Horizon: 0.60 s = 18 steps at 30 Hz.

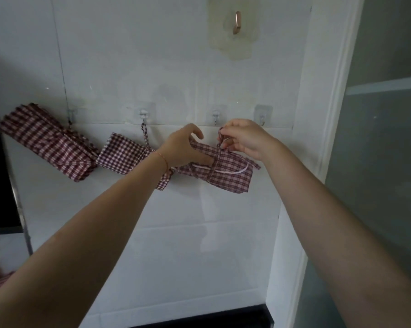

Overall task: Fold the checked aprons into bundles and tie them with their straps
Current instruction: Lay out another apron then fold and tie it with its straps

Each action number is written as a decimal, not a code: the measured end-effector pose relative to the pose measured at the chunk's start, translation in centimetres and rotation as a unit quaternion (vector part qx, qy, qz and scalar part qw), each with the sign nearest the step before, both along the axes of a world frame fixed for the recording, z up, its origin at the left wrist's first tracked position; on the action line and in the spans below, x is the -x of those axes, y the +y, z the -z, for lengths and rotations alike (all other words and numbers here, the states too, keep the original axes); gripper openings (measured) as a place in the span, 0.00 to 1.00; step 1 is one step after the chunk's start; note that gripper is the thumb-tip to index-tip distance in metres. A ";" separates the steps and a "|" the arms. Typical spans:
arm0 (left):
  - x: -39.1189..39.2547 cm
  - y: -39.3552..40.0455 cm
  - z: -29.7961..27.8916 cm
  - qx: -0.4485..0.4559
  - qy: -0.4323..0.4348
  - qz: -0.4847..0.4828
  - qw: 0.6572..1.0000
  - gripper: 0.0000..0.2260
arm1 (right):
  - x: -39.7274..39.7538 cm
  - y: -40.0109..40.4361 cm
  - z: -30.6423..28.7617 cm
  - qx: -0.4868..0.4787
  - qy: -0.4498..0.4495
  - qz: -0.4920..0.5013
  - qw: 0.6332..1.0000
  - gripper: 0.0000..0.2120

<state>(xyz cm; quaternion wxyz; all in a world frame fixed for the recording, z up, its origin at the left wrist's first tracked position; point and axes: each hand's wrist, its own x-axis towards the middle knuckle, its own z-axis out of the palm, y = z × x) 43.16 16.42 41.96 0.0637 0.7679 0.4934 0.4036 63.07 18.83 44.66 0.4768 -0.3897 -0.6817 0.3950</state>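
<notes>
Apron bundle (225, 172) gripped left; right fingers (225, 138) pinch strap (219, 140).

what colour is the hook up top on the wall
Copper or rose-gold, the top hook on its clear pad; seen in the head view.

Three apron bundles hang along the wall (176, 67): the left bundle (48, 143), the middle bundle (121, 153), and the right bundle (223, 171) below the hooks (215, 119).

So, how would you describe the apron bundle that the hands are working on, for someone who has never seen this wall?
On the white tiled wall, below the row of small hooks, three checked bundles sit. It is the rightmost bundle, the only one held in both hands and crossed by a pale strap.
</notes>
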 end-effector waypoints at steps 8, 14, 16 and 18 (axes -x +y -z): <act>-0.7 1.6 -2.3 -0.067 -0.005 -0.045 0.997 0.20 | 2.2 1.9 -2.0 -0.116 -0.048 0.150 0.981 0.06; -0.7 2.8 -2.6 -0.074 0.017 -0.070 0.995 0.19 | 3.8 3.0 -2.1 -0.155 -0.081 0.199 0.964 0.05; -0.7 2.9 -2.6 -0.077 0.020 -0.080 0.994 0.19 | 4.0 2.9 -2.3 -0.160 -0.090 0.219 0.958 0.06; -0.7 3.0 -2.4 -0.072 0.021 -0.078 0.994 0.19 | 4.0 2.8 -2.3 -0.136 -0.077 0.237 0.959 0.11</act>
